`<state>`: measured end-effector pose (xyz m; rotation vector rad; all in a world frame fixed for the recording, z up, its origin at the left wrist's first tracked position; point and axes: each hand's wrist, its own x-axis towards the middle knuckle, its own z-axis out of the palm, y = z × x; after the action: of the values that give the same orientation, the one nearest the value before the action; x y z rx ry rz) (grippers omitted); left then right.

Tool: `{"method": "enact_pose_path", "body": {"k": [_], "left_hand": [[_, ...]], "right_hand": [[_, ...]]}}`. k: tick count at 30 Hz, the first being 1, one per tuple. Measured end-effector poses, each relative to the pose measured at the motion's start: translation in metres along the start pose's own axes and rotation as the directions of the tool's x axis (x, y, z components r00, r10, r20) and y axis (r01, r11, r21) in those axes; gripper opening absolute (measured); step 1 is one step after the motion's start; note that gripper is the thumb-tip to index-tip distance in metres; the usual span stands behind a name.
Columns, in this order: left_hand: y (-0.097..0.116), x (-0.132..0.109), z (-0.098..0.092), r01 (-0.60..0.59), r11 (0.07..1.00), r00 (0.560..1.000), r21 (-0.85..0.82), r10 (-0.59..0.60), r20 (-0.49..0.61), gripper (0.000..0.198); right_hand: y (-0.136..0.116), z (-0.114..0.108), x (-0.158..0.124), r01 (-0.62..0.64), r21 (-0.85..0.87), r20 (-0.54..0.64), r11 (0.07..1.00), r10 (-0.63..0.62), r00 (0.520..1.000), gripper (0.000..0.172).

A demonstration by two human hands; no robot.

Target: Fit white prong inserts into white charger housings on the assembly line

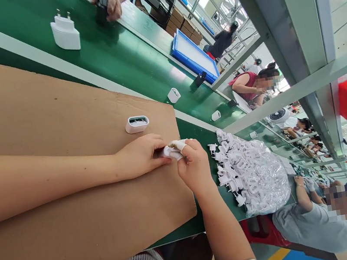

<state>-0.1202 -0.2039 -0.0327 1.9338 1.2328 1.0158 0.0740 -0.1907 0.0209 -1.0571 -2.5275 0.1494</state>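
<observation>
My left hand (141,155) and my right hand (195,166) meet over the edge of a brown cardboard sheet (44,124). Both are closed on a small white plastic part (169,151) pinched between their fingertips. White finger covers show on my right hand's fingers. An open white charger shell (137,124) lies on the cardboard just beyond my left hand. A heap of white plug parts (249,170) on a clear plastic bag lies right of my right hand.
A white charger with two pins (65,33) and two small white shells (173,95) (215,115) sit on the green belt (115,55). Another person's hand (109,1) holds something dark at the top. A blue tray (195,56) lies beyond. Co-workers sit at right.
</observation>
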Motion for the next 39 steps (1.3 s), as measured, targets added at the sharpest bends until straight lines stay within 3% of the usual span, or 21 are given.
{"method": "enact_pose_path", "body": {"k": [9, 12, 15, 17, 19, 21, 23, 24, 27, 30, 32, 33, 35, 36, 37, 39], "left_hand": [[0.003, 0.003, -0.001, 0.056, 0.998, 0.998, -0.016, -0.056, 0.0, 0.042], [0.009, 0.0, -0.001, 0.043, 0.998, 0.999, -0.037, -0.044, -0.005, 0.037], [0.022, -0.005, -0.012, 0.004, 1.0, 1.0, 0.023, -0.004, -0.026, 0.034], [0.031, -0.001, -0.028, -0.055, 0.995, 0.989, 0.084, 0.065, -0.133, 0.036], [0.034, 0.013, -0.051, -0.009, 0.99, 0.956, 0.138, 0.049, -0.289, 0.041], [0.024, 0.036, -0.079, 0.18, 0.966, 0.897, 0.185, -0.084, -0.434, 0.046], [0.003, 0.063, -0.106, 0.365, 0.9, 0.838, 0.238, -0.206, -0.506, 0.048], [-0.01, 0.076, -0.118, 0.417, 0.87, 0.825, 0.262, -0.241, -0.512, 0.05], [-0.05, 0.102, -0.144, 0.573, 0.773, 0.757, 0.272, -0.373, -0.536, 0.056], [-0.072, 0.111, -0.151, 0.657, 0.707, 0.718, 0.26, -0.484, -0.501, 0.062], [-0.074, 0.111, -0.146, 0.677, 0.69, 0.689, 0.254, -0.474, -0.548, 0.067], [-0.074, 0.11, -0.143, 0.653, 0.707, 0.687, 0.271, -0.403, -0.604, 0.07], [-0.07, 0.111, -0.136, 0.524, 0.76, 0.722, 0.385, -0.156, -0.674, 0.075], [-0.069, 0.114, -0.133, 0.419, 0.773, 0.77, 0.476, -0.026, -0.637, 0.078], [-0.069, 0.117, -0.132, 0.309, 0.771, 0.836, 0.557, 0.059, -0.545, 0.081], [-0.071, 0.129, -0.131, 0.182, 0.757, 0.953, 0.627, 0.022, -0.303, 0.083]], "right_hand": [[0.003, -0.004, 0.009, -0.153, 0.053, 0.104, 0.987, 0.147, 0.984, 0.043], [0.007, 0.0, 0.005, -0.222, 0.244, 0.068, 0.944, 0.212, 0.975, 0.049], [0.023, -0.01, 0.0, -0.201, 0.44, -0.021, 0.875, 0.234, 0.972, 0.062], [0.044, -0.027, -0.004, -0.223, 0.377, -0.123, 0.899, 0.287, 0.95, 0.058], [0.068, -0.043, -0.009, -0.401, 0.12, -0.136, 0.908, 0.415, 0.9, 0.047], [0.09, -0.054, -0.013, -0.598, -0.166, -0.053, 0.784, 0.599, 0.799, 0.045], [0.103, -0.057, -0.014, -0.675, -0.325, 0.031, 0.662, 0.721, 0.692, 0.049], [0.106, -0.056, -0.014, -0.686, -0.35, 0.058, 0.638, 0.746, 0.663, 0.05], [0.107, -0.047, -0.01, -0.697, -0.327, 0.065, 0.638, 0.751, 0.657, 0.043], [0.104, -0.039, -0.005, -0.683, -0.274, 0.013, 0.677, 0.713, 0.701, 0.026], [0.105, -0.035, -0.003, -0.679, -0.197, -0.025, 0.707, 0.689, 0.724, 0.022], [0.106, -0.033, -0.002, -0.682, -0.128, -0.041, 0.72, 0.683, 0.729, 0.021], [0.108, -0.029, -0.001, -0.674, 0.094, -0.055, 0.732, 0.68, 0.731, 0.022], [0.108, -0.027, 0.0, -0.65, 0.234, -0.048, 0.723, 0.677, 0.735, 0.024], [0.107, -0.025, 0.001, -0.613, 0.375, -0.037, 0.696, 0.672, 0.74, 0.026], [0.104, -0.021, 0.003, -0.527, 0.596, 0.002, 0.605, 0.656, 0.755, 0.033]]}}
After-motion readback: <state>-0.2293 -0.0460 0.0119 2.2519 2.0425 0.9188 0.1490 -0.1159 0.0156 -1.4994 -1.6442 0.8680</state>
